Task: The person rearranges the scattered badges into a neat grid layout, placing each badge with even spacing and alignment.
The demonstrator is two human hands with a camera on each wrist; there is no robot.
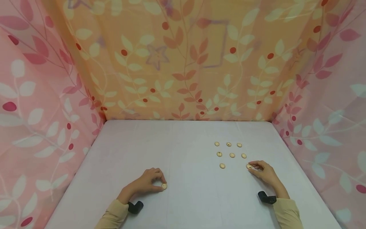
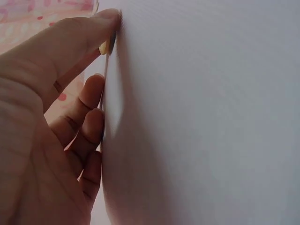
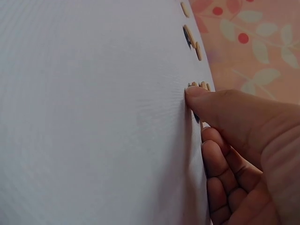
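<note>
On the left half of the table, my left hand (image 1: 150,180) pinches a small round pale wooden disc (image 1: 164,186) between thumb and fingers, low at the cloth. The left wrist view shows only a sliver of that disc (image 2: 104,48) under the thumb. My right hand (image 1: 265,173) pinches another wooden disc (image 1: 249,166), with dark marks on its face, at the right end of the nearest row. Beside it on that row lies one disc (image 1: 222,165). Two rows of three lie farther back, including a middle disc (image 1: 232,155) and a back disc (image 1: 228,144).
A white cloth covers the table (image 1: 188,152). An orange leaf-patterned curtain (image 1: 183,63) hangs behind it, with pink curtains along the left (image 1: 34,127) and right (image 1: 328,111) sides. Each wrist wears a black device, one on the left (image 1: 135,207) and one on the right (image 1: 267,197).
</note>
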